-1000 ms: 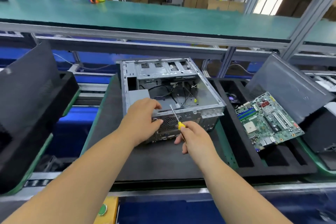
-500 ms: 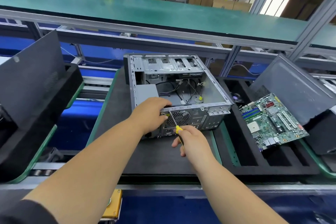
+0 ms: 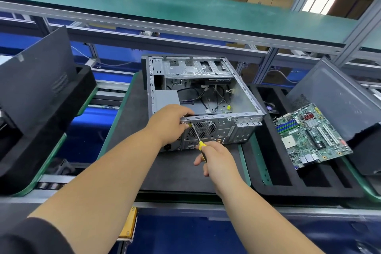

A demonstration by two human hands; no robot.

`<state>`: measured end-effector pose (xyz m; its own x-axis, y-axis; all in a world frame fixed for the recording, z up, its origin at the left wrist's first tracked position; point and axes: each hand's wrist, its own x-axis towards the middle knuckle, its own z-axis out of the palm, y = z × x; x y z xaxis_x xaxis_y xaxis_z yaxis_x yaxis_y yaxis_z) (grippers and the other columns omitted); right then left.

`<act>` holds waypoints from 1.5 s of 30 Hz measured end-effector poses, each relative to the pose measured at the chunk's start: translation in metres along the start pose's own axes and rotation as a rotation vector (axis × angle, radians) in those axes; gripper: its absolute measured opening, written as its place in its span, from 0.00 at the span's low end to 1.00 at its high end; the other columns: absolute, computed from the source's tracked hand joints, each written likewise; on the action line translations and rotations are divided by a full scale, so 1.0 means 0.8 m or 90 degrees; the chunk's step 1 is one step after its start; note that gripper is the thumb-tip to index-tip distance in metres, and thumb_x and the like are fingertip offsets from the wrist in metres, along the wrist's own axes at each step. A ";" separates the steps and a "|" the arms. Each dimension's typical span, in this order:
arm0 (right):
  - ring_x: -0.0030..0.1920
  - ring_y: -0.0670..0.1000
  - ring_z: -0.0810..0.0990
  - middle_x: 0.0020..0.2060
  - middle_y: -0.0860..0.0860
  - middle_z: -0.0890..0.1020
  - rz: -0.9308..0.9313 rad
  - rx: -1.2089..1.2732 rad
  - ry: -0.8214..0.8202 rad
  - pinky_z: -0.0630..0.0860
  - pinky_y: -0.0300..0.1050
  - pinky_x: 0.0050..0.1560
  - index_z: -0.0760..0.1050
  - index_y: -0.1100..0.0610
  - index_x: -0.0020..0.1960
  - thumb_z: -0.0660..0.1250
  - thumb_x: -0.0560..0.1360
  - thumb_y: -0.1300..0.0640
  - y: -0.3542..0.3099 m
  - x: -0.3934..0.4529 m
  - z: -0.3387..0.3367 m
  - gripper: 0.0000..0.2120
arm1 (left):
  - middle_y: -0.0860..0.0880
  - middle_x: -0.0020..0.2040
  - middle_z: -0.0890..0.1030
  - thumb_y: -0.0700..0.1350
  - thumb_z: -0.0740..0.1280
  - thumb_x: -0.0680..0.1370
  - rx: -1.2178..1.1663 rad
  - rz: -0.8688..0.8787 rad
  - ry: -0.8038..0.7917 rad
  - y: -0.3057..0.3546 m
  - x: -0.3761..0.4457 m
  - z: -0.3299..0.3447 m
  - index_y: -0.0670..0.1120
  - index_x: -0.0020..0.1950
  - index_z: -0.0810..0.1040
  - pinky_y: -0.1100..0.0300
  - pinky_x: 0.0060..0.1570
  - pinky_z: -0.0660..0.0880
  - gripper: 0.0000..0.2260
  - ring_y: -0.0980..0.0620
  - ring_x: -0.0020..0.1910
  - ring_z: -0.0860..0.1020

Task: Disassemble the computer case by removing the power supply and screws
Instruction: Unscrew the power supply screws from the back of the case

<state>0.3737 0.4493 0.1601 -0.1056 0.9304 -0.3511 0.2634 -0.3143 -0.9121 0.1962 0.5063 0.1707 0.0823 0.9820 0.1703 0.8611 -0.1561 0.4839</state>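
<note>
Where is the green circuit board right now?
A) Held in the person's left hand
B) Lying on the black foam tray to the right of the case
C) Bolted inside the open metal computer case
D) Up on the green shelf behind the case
B: the green circuit board lies tilted on the black foam tray, right of the computer case, with neither hand touching it.

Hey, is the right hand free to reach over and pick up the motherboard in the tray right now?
Probably not yet. The right hand grips the yellow-handled screwdriver, whose tip is up at the computer case. The path to the motherboard looks open, but the tool must go down first.
</note>
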 end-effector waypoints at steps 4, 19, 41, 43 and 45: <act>0.21 0.46 0.68 0.30 0.49 0.83 0.019 0.014 0.009 0.66 0.41 0.32 0.77 0.51 0.51 0.59 0.79 0.54 -0.004 0.000 0.003 0.08 | 0.56 0.57 0.78 0.46 0.70 0.77 -0.003 -0.007 -0.006 0.000 0.000 0.001 0.57 0.63 0.76 0.54 0.56 0.73 0.16 0.54 0.58 0.73; 0.21 0.47 0.62 0.28 0.52 0.73 0.285 0.439 -0.107 0.62 0.39 0.27 0.79 0.63 0.46 0.56 0.81 0.53 -0.025 -0.007 0.013 0.17 | 0.57 0.55 0.79 0.51 0.71 0.74 0.018 -0.002 0.033 -0.003 0.002 0.007 0.58 0.60 0.77 0.56 0.52 0.74 0.14 0.54 0.58 0.73; 0.22 0.45 0.72 0.26 0.51 0.77 0.231 0.253 0.040 0.72 0.37 0.25 0.76 0.58 0.47 0.71 0.76 0.59 -0.023 0.006 0.034 0.04 | 0.58 0.54 0.79 0.51 0.69 0.76 0.019 0.004 0.055 -0.006 0.003 0.012 0.58 0.58 0.78 0.57 0.49 0.73 0.12 0.54 0.57 0.73; 0.22 0.46 0.73 0.25 0.51 0.76 0.276 0.315 0.005 0.73 0.39 0.26 0.78 0.60 0.45 0.71 0.76 0.55 -0.026 0.004 0.030 0.08 | 0.58 0.54 0.79 0.51 0.69 0.76 0.023 0.008 0.056 -0.006 0.003 0.011 0.58 0.59 0.78 0.56 0.51 0.74 0.12 0.54 0.58 0.73; 0.24 0.48 0.74 0.28 0.54 0.77 0.305 0.358 -0.049 0.74 0.41 0.30 0.80 0.64 0.43 0.67 0.77 0.51 -0.028 0.001 0.023 0.16 | 0.58 0.55 0.79 0.51 0.69 0.76 0.020 0.007 0.055 -0.006 0.003 0.012 0.58 0.59 0.78 0.55 0.52 0.74 0.12 0.54 0.58 0.73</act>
<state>0.3500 0.4533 0.1760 -0.1754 0.6580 -0.7323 -0.2306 -0.7506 -0.6192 0.1968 0.5101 0.1607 0.0495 0.9669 0.2502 0.8760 -0.1623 0.4541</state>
